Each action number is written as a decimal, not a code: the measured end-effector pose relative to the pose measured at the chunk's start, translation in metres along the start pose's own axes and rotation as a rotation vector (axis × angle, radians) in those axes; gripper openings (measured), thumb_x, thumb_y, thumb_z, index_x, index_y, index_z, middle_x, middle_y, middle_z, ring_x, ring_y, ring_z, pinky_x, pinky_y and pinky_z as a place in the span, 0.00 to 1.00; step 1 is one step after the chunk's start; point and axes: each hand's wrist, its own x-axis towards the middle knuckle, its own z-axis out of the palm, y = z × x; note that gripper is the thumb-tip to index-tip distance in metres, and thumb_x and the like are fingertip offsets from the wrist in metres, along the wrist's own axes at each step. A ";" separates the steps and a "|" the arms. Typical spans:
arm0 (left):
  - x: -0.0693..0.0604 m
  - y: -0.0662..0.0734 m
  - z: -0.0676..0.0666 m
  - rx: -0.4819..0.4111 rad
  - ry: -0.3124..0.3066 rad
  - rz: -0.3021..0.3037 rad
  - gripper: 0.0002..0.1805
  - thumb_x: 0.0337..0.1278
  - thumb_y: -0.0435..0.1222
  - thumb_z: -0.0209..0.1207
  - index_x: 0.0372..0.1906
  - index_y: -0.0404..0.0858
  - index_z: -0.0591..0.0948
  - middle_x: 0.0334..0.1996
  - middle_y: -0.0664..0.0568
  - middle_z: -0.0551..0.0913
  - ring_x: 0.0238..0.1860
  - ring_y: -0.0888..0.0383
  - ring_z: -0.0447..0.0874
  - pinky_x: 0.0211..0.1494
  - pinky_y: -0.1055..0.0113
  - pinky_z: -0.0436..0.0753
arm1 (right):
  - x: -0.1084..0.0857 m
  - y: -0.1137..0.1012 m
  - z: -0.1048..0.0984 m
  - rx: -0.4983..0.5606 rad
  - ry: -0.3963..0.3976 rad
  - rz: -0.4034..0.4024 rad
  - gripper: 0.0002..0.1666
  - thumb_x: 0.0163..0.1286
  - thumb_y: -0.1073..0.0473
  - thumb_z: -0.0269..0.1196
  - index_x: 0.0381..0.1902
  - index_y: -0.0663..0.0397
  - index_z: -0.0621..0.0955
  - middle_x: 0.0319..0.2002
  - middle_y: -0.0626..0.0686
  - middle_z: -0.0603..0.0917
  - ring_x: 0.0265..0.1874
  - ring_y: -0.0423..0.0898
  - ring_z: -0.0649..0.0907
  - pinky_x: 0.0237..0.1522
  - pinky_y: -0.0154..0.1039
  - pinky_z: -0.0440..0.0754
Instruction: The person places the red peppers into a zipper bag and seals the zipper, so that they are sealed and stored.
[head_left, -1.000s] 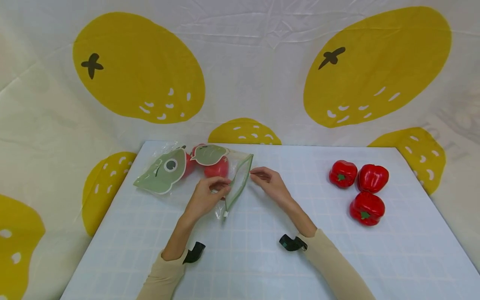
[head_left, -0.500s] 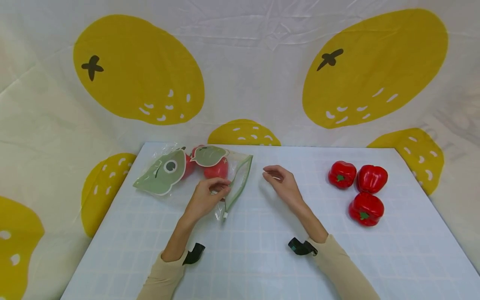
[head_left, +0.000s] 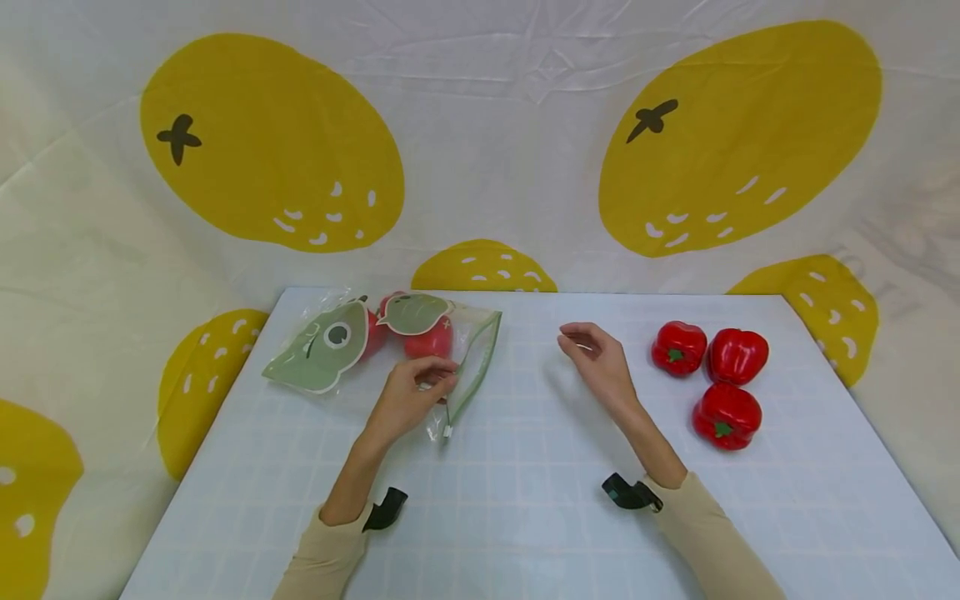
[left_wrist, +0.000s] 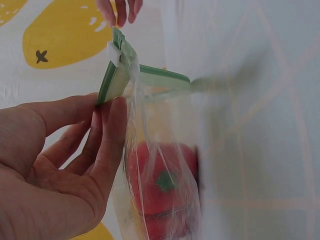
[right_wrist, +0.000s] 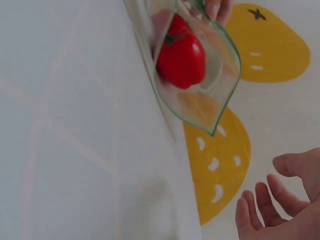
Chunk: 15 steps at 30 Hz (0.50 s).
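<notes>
A clear slider zip bag (head_left: 318, 348) with green leaf prints lies at the back left of the table, its green-edged mouth facing right. My left hand (head_left: 408, 393) pinches the near edge of that mouth between thumb and fingers, also seen up close in the left wrist view. Through the gaping opening in the right wrist view shows a red bell pepper (right_wrist: 182, 62); more red shows behind the prints. The white slider (left_wrist: 114, 53) sits at the near end of the zip. My right hand (head_left: 602, 367) hovers with loosely bent fingers, holding nothing, between the bag and three loose peppers.
The loose red bell peppers (head_left: 737, 357) sit grouped at the right of the table (head_left: 517, 500), which has a pale checked cover. Behind its back edge hangs a white cloth (head_left: 495, 150) printed with large yellow fruits.
My right hand has moved away from the bag's mouth, rightward toward the loose peppers. The left hand keeps its grip on the bag's edge, and the mouth stays apart.
</notes>
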 end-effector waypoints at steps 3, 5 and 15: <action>0.000 0.001 0.000 0.001 0.001 -0.003 0.13 0.66 0.31 0.66 0.53 0.33 0.86 0.43 0.45 0.87 0.41 0.51 0.84 0.42 0.64 0.89 | 0.000 -0.001 -0.010 -0.017 0.036 0.019 0.24 0.76 0.49 0.65 0.60 0.59 0.80 0.57 0.56 0.83 0.58 0.48 0.80 0.57 0.25 0.78; 0.000 0.001 0.000 0.001 0.002 -0.006 0.13 0.66 0.31 0.66 0.53 0.33 0.86 0.42 0.45 0.87 0.41 0.51 0.84 0.42 0.64 0.89 | 0.000 -0.002 -0.016 -0.034 0.060 0.028 0.24 0.75 0.48 0.65 0.61 0.56 0.80 0.58 0.55 0.83 0.58 0.48 0.80 0.57 0.25 0.78; 0.001 -0.003 0.000 -0.008 -0.004 0.011 0.12 0.66 0.31 0.66 0.52 0.33 0.86 0.41 0.45 0.87 0.39 0.51 0.84 0.41 0.66 0.89 | -0.002 -0.004 -0.046 -0.139 0.211 0.046 0.27 0.73 0.46 0.66 0.64 0.53 0.79 0.61 0.53 0.82 0.60 0.48 0.80 0.61 0.33 0.79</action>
